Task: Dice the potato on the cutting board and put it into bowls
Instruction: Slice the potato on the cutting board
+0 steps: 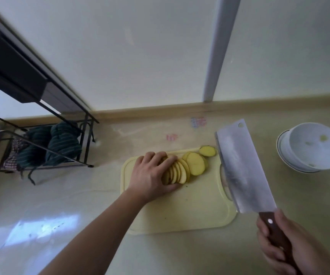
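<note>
A row of potato slices (188, 167) leans across the pale yellow cutting board (190, 211). One end slice (207, 151) lies apart at the board's far edge. My left hand (152, 173) rests over the left end of the slices, fingers curved round them and thumb on the board. My right hand (287, 245) grips the brown handle of a cleaver (241, 167) at the lower right. The wide blade hangs raised and tilted above the board's right edge. Stacked white bowls (311, 147) stand to the right, and the top one holds a few small bits.
A black wire rack (41, 147) with dark striped cloths stands at the left on the beige counter (61, 215). A white wall and a grey vertical pipe (217, 56) close off the back. Small coloured stickers (198, 122) sit on the counter behind the board.
</note>
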`<action>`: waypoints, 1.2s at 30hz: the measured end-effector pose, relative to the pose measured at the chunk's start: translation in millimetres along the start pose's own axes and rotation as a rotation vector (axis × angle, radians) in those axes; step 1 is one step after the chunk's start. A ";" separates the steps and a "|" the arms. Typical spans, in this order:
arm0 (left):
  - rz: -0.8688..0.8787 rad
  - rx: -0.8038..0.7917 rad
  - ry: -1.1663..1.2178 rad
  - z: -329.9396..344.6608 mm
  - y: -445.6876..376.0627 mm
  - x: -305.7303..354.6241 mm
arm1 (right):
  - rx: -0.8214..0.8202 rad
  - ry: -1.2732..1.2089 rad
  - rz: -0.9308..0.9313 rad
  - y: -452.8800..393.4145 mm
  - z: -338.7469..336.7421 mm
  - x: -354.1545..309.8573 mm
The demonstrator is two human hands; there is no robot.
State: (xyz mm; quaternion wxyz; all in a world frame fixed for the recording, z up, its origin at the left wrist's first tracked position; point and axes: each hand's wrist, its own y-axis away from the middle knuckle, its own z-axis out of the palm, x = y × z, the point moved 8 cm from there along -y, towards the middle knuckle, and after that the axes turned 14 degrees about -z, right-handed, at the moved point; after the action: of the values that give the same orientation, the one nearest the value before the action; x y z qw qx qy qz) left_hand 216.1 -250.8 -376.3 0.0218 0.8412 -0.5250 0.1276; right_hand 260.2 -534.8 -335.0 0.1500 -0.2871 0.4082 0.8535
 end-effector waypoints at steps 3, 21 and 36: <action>0.040 -0.079 -0.052 -0.3 -3.8 0.4 | 0.027 -0.008 0.001 1.9 -4.4 -0.1; -0.015 -0.272 -0.142 17.0 -71.7 121.4 | 0.278 0.284 -0.199 4.0 -26.8 -8.4; -0.335 -0.329 0.557 1.9 50.1 68.8 | 0.211 0.549 -0.227 -7.6 -19.6 9.4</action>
State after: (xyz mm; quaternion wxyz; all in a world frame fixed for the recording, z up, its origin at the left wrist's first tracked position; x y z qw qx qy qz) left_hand 200.5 -334.0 -366.7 0.3196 0.8338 -0.3673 0.2601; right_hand 263.7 -545.2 -355.3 0.1573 -0.5334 0.4851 0.6748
